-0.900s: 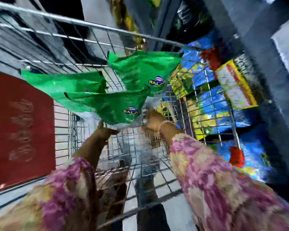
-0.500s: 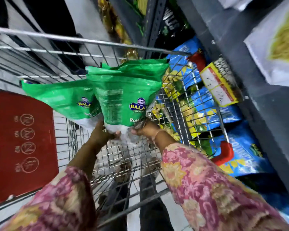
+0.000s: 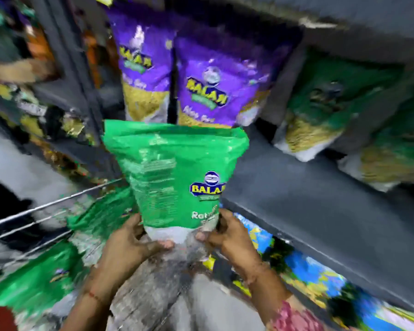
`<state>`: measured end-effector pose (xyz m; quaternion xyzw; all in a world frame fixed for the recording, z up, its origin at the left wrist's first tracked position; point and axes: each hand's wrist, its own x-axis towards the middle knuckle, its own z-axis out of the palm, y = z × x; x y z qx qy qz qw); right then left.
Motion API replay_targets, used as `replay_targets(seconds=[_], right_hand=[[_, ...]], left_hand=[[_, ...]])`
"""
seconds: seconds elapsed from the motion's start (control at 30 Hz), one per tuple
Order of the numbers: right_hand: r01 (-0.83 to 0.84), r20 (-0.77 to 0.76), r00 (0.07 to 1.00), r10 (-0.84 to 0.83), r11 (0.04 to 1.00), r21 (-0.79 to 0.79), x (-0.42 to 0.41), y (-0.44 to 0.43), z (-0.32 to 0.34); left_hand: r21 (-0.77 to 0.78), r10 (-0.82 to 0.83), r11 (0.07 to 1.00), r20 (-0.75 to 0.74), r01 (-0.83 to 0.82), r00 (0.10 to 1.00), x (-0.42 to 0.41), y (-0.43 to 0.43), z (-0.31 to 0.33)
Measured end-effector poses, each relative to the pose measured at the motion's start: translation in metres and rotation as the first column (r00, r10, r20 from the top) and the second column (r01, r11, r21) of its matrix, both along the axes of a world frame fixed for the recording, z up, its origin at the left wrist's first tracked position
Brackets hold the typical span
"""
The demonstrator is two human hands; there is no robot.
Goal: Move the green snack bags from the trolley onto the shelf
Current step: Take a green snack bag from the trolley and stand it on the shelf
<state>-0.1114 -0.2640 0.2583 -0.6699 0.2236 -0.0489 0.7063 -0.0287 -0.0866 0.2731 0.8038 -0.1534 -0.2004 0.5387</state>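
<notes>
I hold a green snack bag (image 3: 175, 173) upright in front of me, above the wire trolley (image 3: 41, 218). My left hand (image 3: 129, 244) grips its clear bottom from the left and my right hand (image 3: 227, 235) grips it from the right. Its top edge reaches the front of the dark grey shelf (image 3: 308, 197). More green bags (image 3: 41, 280) lie blurred in the trolley at lower left. Other green bags (image 3: 332, 99) stand on the shelf at the right.
Two purple snack bags (image 3: 201, 80) stand on the shelf directly behind the held bag. Blue and yellow packs (image 3: 308, 268) fill the level below. A dark upright post (image 3: 77, 75) divides the shelving at left. The view is motion-blurred.
Both hands have lifted the green bags up out of the trolley toward the shelf. The view has swung upward from the trolley to the shelf.
</notes>
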Motion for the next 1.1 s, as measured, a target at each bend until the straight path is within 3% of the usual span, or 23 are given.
replay_targets(seconds=[0.23, 0.4, 0.6, 0.87, 0.93, 1.03, 1.1], right_hand=[[0.376, 0.151, 0.922, -0.357, 0.918, -0.124, -0.081, -0.084, 0.064], [0.538, 0.179, 0.839, -0.513, 0.832, -0.138, -0.119, -0.143, 0.075], [0.623, 0.15, 0.782, -0.605, 0.765, -0.166, -0.138, -0.178, 0.053], [0.658, 0.213, 0.746, -0.631, 0.747, -0.095, -0.135, -0.184, 0.03], [0.752, 0.248, 0.658, -0.711, 0.635, -0.176, -0.133, -0.175, 0.026], [0.847, 0.363, 0.493, -0.791, 0.34, -0.41, -0.13, -0.154, 0.017], [0.826, 0.406, 0.517, -0.753, 0.315, -0.467, -0.124, -0.139, 0.012]], left_hand=[[-0.169, -0.309, 0.93, 0.12, 0.326, 0.943, -0.021, -0.124, 0.053], [-0.282, -0.46, 0.847, 0.035, 0.45, 0.887, -0.037, -0.223, 0.051], [-0.284, -0.572, 0.79, -0.025, 0.543, 0.82, -0.049, -0.272, 0.034], [-0.31, -0.553, 0.799, -0.042, 0.516, 0.832, -0.047, -0.282, 0.022], [-0.298, -0.539, 0.807, -0.02, 0.51, 0.842, -0.047, -0.282, 0.02], [-0.309, -0.505, 0.823, -0.013, 0.477, 0.863, -0.054, -0.283, 0.018], [-0.305, -0.48, 0.835, 0.005, 0.459, 0.877, -0.061, -0.283, 0.017]])
